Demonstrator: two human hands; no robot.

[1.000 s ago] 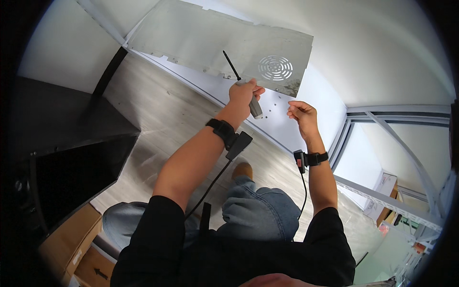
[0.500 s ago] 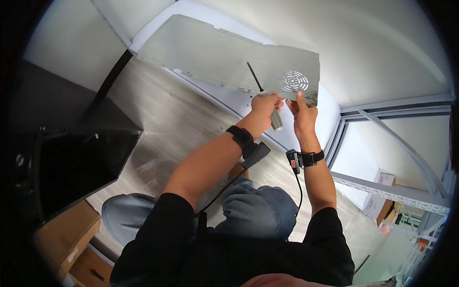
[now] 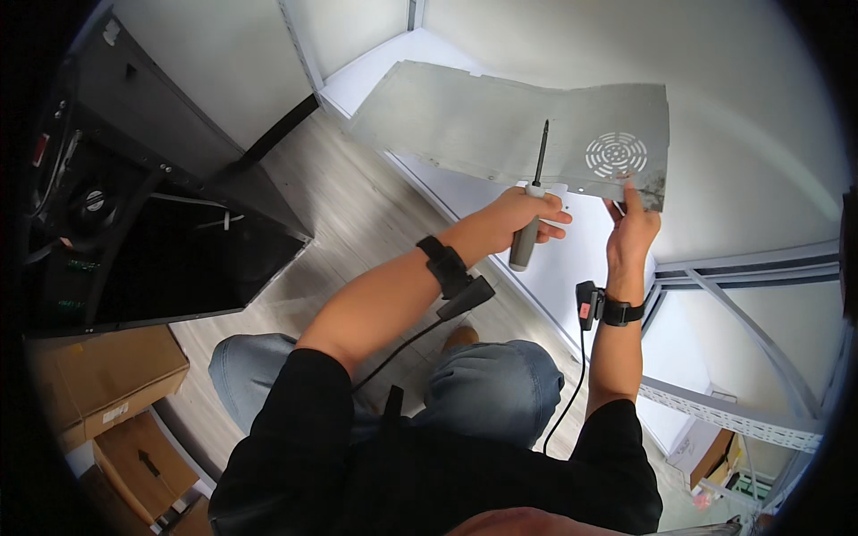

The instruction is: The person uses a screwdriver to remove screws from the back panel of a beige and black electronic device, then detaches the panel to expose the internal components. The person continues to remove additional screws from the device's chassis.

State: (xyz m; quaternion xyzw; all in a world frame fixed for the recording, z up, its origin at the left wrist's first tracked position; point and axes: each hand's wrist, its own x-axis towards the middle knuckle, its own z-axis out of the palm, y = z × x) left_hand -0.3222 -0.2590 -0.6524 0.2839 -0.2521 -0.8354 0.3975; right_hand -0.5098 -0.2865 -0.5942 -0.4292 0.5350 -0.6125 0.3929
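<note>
Left hand curled around a grey-handled screwdriver with a pale collar and thin dark shaft, thumb side near the collar, other fingers only loosely bent, one or two sticking out to the right; screwdriver slanted, shaft pointing away from the person and over the panel in this view, handle end toward the person; cannot tell whether the tip touches the panel.

Right hand nearly closed, pinching the near edge of a large thin grey sheet-metal panel close to its right corner; one digit shows on the face, just below a round slotted vent, others partly hidden by the edge; dark smudges near that corner.

Panel lies ahead of both hands, over a smooth white shelf-like surface, running long from left to right, small notches and holes along its edges; cannot tell where it rests.

Each wrist wears a black strap with a small boxy module and cable; open black metal cabinet on the left; brown cardboard boxes below it; pale metal frame on the right; blue jeans under the arms, above a light wood-look floor.
</note>
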